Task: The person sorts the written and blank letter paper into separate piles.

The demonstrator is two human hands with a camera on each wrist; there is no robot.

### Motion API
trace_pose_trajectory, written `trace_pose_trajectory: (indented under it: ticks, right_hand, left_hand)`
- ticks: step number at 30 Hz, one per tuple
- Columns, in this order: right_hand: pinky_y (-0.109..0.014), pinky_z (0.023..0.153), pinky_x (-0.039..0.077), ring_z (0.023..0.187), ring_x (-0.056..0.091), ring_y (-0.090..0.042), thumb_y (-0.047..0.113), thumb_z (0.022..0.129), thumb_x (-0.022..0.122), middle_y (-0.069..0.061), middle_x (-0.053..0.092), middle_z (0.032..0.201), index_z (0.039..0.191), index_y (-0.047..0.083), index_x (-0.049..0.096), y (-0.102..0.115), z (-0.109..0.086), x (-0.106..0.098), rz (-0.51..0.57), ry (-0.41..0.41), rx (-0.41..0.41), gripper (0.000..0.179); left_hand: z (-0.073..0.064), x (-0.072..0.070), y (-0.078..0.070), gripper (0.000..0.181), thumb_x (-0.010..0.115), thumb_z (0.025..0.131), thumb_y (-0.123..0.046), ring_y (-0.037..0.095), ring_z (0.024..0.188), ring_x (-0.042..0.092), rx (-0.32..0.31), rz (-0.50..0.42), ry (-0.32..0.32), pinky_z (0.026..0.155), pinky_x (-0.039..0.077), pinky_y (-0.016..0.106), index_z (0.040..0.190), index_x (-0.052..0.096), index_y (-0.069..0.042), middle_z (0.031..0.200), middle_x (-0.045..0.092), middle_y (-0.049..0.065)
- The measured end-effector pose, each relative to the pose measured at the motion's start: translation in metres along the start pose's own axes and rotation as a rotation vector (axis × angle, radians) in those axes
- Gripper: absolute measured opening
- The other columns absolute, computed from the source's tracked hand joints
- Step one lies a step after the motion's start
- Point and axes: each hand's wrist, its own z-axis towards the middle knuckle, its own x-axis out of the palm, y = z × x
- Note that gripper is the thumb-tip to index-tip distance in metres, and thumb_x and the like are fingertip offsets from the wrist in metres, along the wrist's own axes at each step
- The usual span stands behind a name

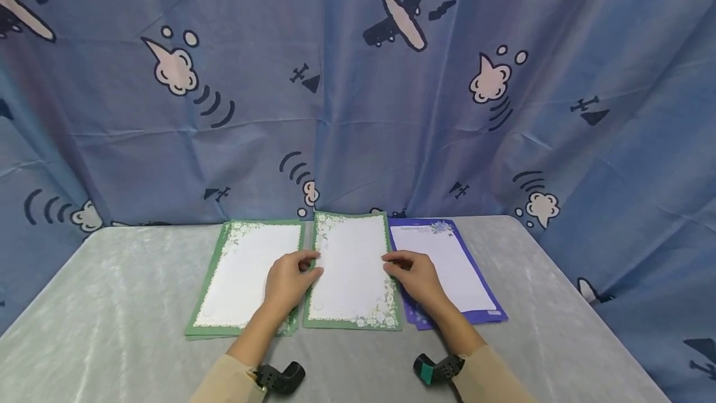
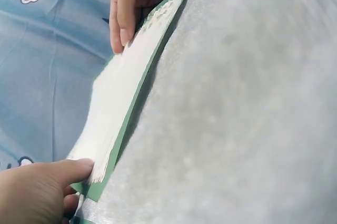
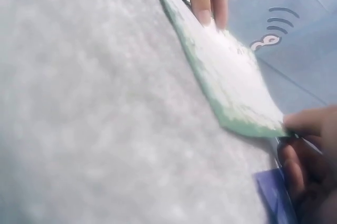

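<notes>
A green-bordered sheet of letter paper [image 1: 352, 266] with white flowers lies between the two hands, in the middle of the table. My left hand [image 1: 286, 280] pinches its left edge, the thumb [image 2: 79, 170] on top and the other fingers beneath. On the opposite side my right hand [image 1: 418, 275] pinches the right edge in the same way. Both wrist views show the sheet slightly bowed, its near edge close over the table. A stack of similar green-bordered sheets [image 1: 252, 272] lies to the left, and purple-bordered sheets [image 1: 442, 266] lie partly under my right hand and forearm.
A pale grey cloth covers the table [image 1: 134, 285]. Right behind its far edge hangs a blue curtain [image 1: 257, 117] printed with airplanes and clouds. Each wrist carries a black strapped-on device [image 1: 279, 379].
</notes>
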Motion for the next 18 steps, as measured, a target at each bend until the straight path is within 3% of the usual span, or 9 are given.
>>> trace_pose_trajectory:
  ticks: [9,15,18]
  right_hand:
    - [-0.02,0.083,0.052,0.102,0.067,-0.021,0.007,0.093,0.069,-0.016,0.073,0.117,0.117,0.002,0.074,0.008,-0.002,-0.008,0.027,0.081,-0.014,0.025]
    - [-0.023,0.073,0.054,0.089,0.061,-0.014,0.009,0.095,0.067,-0.018,0.07,0.121,0.122,0.002,0.072,0.012,-0.004,-0.012,0.1,0.12,0.047,0.028]
    - [-0.026,0.068,0.055,0.083,0.062,-0.012,0.011,0.096,0.067,-0.018,0.07,0.12,0.123,0.004,0.072,0.019,-0.003,-0.015,0.086,0.126,0.032,0.028]
  left_hand:
    - [0.001,-0.004,0.0,0.024,0.078,0.088,-0.016,0.013,0.082,0.067,0.014,-0.036,0.028,0.07,0.053,0.032,0.112,0.078,-0.014,0.093,0.076,0.003]
    - [0.002,-0.012,-0.004,0.023,0.074,0.09,-0.01,0.011,0.081,0.064,0.033,-0.117,0.082,0.066,0.051,0.025,0.114,0.077,-0.01,0.095,0.075,0.005]
    - [0.004,-0.02,-0.009,0.024,0.073,0.091,-0.009,0.012,0.082,0.064,0.037,-0.145,0.098,0.066,0.051,0.024,0.114,0.076,-0.009,0.097,0.075,0.005]
